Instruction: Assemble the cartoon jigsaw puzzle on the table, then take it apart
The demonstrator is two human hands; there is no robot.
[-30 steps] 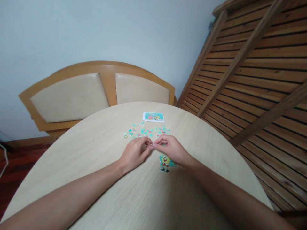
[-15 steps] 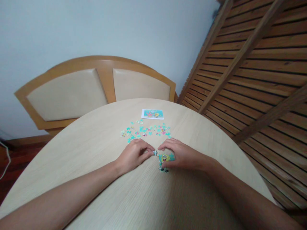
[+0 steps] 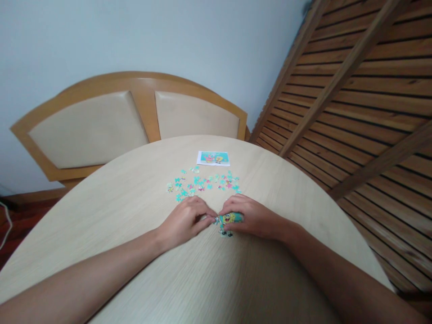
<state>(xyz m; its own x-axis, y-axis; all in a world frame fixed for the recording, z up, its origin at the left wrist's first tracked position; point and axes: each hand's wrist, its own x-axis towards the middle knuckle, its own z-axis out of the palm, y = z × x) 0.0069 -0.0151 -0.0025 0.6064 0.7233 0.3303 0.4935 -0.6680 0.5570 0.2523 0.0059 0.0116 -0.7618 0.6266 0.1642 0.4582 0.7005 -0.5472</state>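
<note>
- Pale wall (image 3: 168, 40), upper left and top centre.
- Wood slats (image 3: 364, 90), slanting down the right side.
- Light wood table (image 3: 151, 288), rounded, filling lower and middle frame; work surface.
- Padded backrest (image 3: 145, 110), left of centre, past table's far edge.
- Right hand (image 3: 249, 213), just right of centre: half open, fingers curved over top of the section, thumb at lower part; probably steadying it.
- Left hand (image 3: 187, 220), centre: thumb and index nearly closed, pinching a small piece; pinch grip likely for fine placing.
- Card (image 3: 214, 158), flat, above the hands; picture faces up, likely for reference.
- Joined section (image 3: 228, 218), yellow figure on teal, right of centre: within right hand's span, to the right of left fingertips, partly covered.
- Loose pieces (image 3: 197, 179), scattered between card and hands, probably kept within reach.
- Small piece (image 3: 217, 220), at left fingertips, right by section's left edge; can't tell if interlocked.
</note>
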